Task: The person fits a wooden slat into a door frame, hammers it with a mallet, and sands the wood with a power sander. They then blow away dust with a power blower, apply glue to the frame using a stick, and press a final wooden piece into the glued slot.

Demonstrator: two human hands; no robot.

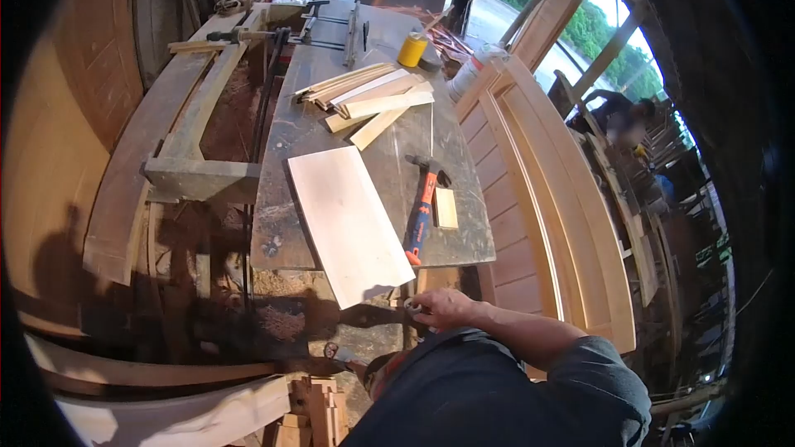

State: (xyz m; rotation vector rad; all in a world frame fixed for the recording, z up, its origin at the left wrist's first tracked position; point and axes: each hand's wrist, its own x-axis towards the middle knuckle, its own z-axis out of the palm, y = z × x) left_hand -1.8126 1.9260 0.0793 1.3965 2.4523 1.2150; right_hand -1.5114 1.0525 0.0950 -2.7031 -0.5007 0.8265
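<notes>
My right hand [447, 308] is below the workbench's near edge, its fingers curled round a small greyish thing that I cannot make out. My left hand is not in view. A wide, pale board [352, 223] lies on the dark workbench [277, 232], its near end jutting over the edge towards me. Right of it rests a claw hammer [421, 217] with a red and blue handle, its grip end pointing at me. Against the hammer's right side is a small wood block [445, 209]. Farther back lies a loose pile of thin wood strips [377, 101].
A yellow container [411, 49] and metal clamps [327, 29] sit at the bench's far end. A panelled wooden door [538, 199] leans along the right side. At left stands a timber frame [199, 178]. Another person [617, 116] is at far right. Offcuts [323, 414] lie below.
</notes>
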